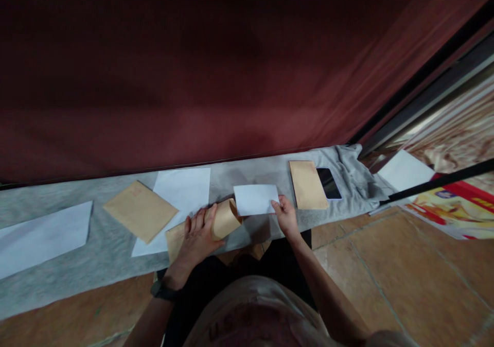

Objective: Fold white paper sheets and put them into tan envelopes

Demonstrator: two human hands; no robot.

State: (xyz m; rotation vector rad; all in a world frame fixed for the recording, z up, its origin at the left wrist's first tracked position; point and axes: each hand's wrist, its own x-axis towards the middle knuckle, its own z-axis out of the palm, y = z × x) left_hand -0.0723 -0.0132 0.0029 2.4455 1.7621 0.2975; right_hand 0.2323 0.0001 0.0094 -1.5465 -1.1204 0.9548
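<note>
My left hand point(198, 238) lies over a brown paper envelope point(226, 219), its fingers across the top and its thumb along the near side. The envelope's right end bulges apart into a rounded mouth. My right hand point(286, 215) pinches a white sheet of paper point(256, 198) by its right edge. The sheet's left end is beside the envelope's mouth; I cannot tell whether they touch. Under the left hand's envelope lies a larger white sheet point(185, 185), with another brown envelope point(141, 210) overlapping it on the left.
The grey cloth point(111, 262) covers a long narrow surface against a dark red curtain-like backdrop point(216, 89). A third brown envelope point(309, 185) partly covers a phone point(330, 184) on the right. More white paper point(46, 238) lies far left. A red and yellow printed box point(455, 208) stands at right.
</note>
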